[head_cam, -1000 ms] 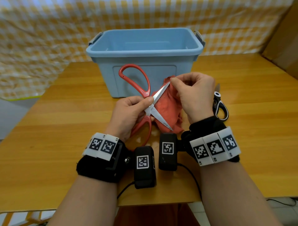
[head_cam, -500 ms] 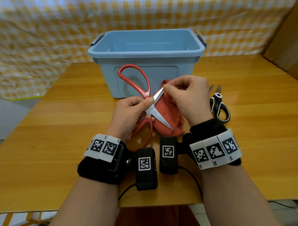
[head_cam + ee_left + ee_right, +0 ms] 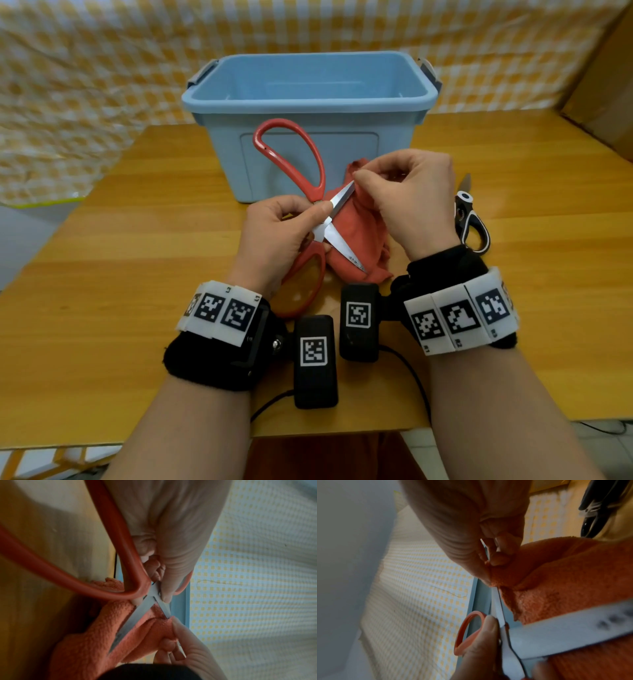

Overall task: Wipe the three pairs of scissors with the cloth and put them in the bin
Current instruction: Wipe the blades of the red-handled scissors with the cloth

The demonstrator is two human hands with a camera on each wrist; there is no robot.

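The left hand grips the open red scissors at the pivot; the right hand pinches the orange cloth around the upper blade — just before the blue bin. Black-handled scissors lie on the tabletop near the bin's right corner.

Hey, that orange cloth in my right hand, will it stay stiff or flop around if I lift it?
Probably floppy: the orange cloth sags in folds below the right hand. Its fuzzy pile likely grips rather than slips. It looks light.
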